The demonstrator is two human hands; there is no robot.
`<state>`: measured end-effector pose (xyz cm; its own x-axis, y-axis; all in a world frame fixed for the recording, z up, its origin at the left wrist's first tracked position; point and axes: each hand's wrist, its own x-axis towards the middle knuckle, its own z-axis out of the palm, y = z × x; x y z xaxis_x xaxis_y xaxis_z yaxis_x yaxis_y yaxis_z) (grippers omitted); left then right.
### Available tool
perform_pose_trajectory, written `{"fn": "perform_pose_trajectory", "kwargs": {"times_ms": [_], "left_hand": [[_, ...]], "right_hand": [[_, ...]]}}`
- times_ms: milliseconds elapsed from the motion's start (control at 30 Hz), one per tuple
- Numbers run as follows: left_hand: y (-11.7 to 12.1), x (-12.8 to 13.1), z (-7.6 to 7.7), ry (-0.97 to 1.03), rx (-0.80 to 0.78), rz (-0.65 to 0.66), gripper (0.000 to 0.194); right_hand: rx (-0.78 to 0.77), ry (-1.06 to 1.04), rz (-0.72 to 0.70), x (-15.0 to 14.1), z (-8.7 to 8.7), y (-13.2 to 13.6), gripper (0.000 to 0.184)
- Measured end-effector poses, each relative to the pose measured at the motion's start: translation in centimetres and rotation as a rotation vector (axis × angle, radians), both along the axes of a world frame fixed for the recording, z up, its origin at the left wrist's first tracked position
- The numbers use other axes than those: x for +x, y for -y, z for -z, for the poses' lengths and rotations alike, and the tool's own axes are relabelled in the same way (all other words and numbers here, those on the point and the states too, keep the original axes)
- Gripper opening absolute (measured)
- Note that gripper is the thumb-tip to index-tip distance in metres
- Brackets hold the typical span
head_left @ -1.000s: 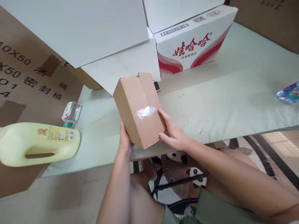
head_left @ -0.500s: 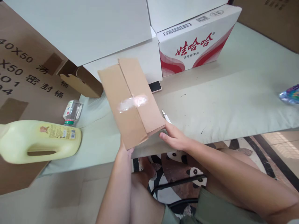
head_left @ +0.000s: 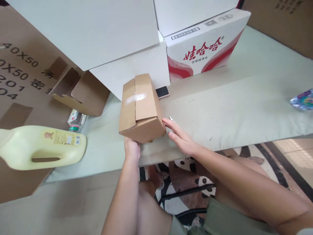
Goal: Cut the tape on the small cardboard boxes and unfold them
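A small brown cardboard box (head_left: 141, 111), its top flaps joined by a strip of clear tape, is tilted over the table in front of me. My left hand (head_left: 132, 148) holds it from beneath at the near left corner, with the fingers hidden under the box. Beside its right side, my right hand (head_left: 182, 138) has its fingers stretched out, the tips at the near right edge. A pale slim tool (head_left: 171, 118), partly covered by that hand, lies on the table. Behind the box is a dark-screened phone (head_left: 162, 92).
White cartons (head_left: 127, 65) and a red-and-white water carton (head_left: 198, 55) stand at the back. On the left are an open brown carton (head_left: 90, 93), a clear bottle (head_left: 75, 120) and a yellow jug (head_left: 61, 143). A colourful plastic pack (head_left: 303, 99) lies far right on the cloth-covered table (head_left: 234, 107).
The cardboard box has tipped and lowered, so its near end now shows. The open brown carton at the left has shifted towards me and partly covers the bottle.
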<state>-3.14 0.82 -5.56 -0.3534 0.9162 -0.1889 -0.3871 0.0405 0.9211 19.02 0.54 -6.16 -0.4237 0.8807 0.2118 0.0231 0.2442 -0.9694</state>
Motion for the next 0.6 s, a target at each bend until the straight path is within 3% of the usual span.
{"fn": "perform_pose_trajectory", "kwargs": {"times_ms": [167,367,500,600], "left_hand": [[0.3,-0.4,-1.9,0.08,0.032,0.051,0.044],[1.4,-0.9,-3.0,0.147,-0.042,0.236,0.083],[1.8,-1.1,-3.5,0.184,-0.091,0.35,0.073],[1.7,-1.3,-3.4,0.206,-0.152,0.355,0.056]], "right_hand": [[-0.029,0.049,0.004,0.0,-0.2,0.1,0.064],[0.084,0.025,-0.022,0.1,-0.4,0.0,0.058],[0.142,0.021,0.026,0.3,-0.5,-0.3,0.056],[0.133,0.018,0.091,0.5,-0.5,-0.5,0.055]]}}
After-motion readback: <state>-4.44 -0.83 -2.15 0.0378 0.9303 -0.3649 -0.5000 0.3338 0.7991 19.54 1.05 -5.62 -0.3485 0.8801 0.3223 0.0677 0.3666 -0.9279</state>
